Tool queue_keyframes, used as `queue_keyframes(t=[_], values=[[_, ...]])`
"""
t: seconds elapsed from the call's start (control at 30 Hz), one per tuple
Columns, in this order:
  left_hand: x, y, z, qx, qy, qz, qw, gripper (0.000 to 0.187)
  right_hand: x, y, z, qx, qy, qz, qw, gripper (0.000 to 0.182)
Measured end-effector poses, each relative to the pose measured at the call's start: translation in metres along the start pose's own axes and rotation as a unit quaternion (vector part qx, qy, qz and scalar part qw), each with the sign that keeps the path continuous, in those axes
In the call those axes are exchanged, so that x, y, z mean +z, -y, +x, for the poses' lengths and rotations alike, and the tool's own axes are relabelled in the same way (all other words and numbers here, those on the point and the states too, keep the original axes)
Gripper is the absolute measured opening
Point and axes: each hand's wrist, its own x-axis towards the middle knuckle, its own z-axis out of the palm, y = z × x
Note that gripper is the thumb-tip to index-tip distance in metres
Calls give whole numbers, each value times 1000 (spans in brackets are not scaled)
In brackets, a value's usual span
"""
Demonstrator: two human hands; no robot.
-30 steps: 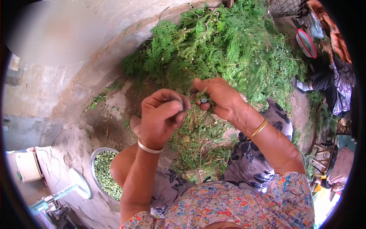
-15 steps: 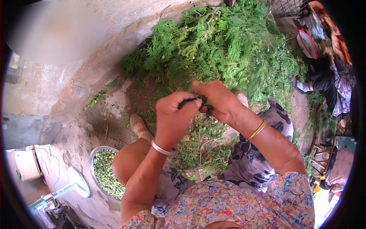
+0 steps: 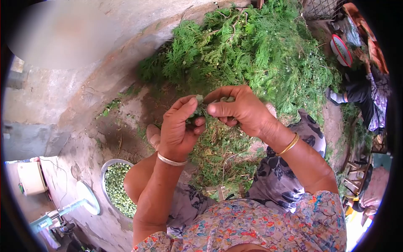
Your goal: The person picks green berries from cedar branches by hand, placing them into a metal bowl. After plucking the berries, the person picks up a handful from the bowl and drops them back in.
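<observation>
My left hand (image 3: 178,126) is raised in front of my knees, its fingers curled round several small green cones (image 3: 200,100). Close against it, my right hand (image 3: 243,110) pinches a conifer sprig with green cones (image 3: 228,99); its fingers hide most of the sprig. Beyond both hands lies a big heap of leafy conifer branches (image 3: 268,63). By my left knee stands a metal basin (image 3: 103,178), filled with small green cones (image 3: 119,189).
Stripped green bits (image 3: 226,159) litter the ground between my legs. A pedestal fan (image 3: 88,201) stands at the left by a wall. At the far right another person (image 3: 373,96) sits near a red-rimmed bowl (image 3: 341,50).
My left hand has turned and drawn slightly back from the right, so its cones now show. My right hand has shifted slightly right and opened its grip to view.
</observation>
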Motion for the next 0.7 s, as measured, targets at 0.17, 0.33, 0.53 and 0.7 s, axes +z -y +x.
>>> queue_keyframes(t=[0.17,0.33,0.53,0.7], values=[[8,7,-1,-8,5,37,999,13,5,-11,3,-137,-23,-172,975,14],[16,3,-8,59,16,222,973,11,1,-8,4,-113,-28,-253,960,4],[-1,0,3,84,-24,145,986,13,4,4,-5,31,36,-104,993,10],[-20,-22,16,1,65,-111,992,19,-6,1,4,31,13,130,991,28]])
